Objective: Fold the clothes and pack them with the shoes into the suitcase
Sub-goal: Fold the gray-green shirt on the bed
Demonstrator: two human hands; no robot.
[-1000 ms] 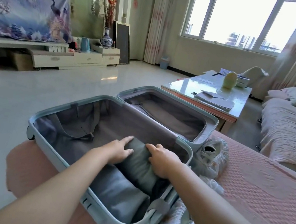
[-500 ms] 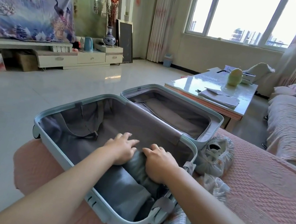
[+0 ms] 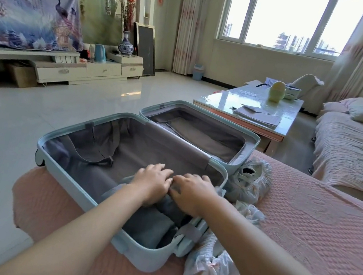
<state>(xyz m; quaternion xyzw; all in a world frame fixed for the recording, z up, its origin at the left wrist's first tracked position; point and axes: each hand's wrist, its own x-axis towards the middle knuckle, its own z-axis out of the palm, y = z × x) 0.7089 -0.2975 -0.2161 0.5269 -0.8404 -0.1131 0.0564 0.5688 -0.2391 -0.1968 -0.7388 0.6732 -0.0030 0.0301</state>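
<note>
A light-blue suitcase point(image 3: 76, 135) lies open on the pink bed cover point(image 3: 318, 230), its lid half point(image 3: 253, 138) folded out behind it. In the near right corner of the main half lie a folded grey-blue garment point(image 3: 149, 227) and, behind it, a rolled dark grey garment point(image 3: 173, 207). My left hand point(image 3: 151, 185) and my right hand point(image 3: 193, 192) rest side by side, palms down, on the dark garment, fingers reaching over its far edge. A pale shoe in a clear plastic bag point(image 3: 249, 181) sits against the suitcase's right side. A second bagged bundle point(image 3: 209, 270) lies nearer to me.
A glass-topped coffee table point(image 3: 241, 99) with papers and a yellow jar stands beyond the lid. A covered sofa point(image 3: 349, 152) is at the right. Tiled floor point(image 3: 23, 124) stretches left to a low TV cabinet point(image 3: 62, 71). The suitcase's left part shows only grey lining and straps.
My hands have slid together on the dark garment until they touch, and have moved a little toward the far side. The view has shifted slightly.
</note>
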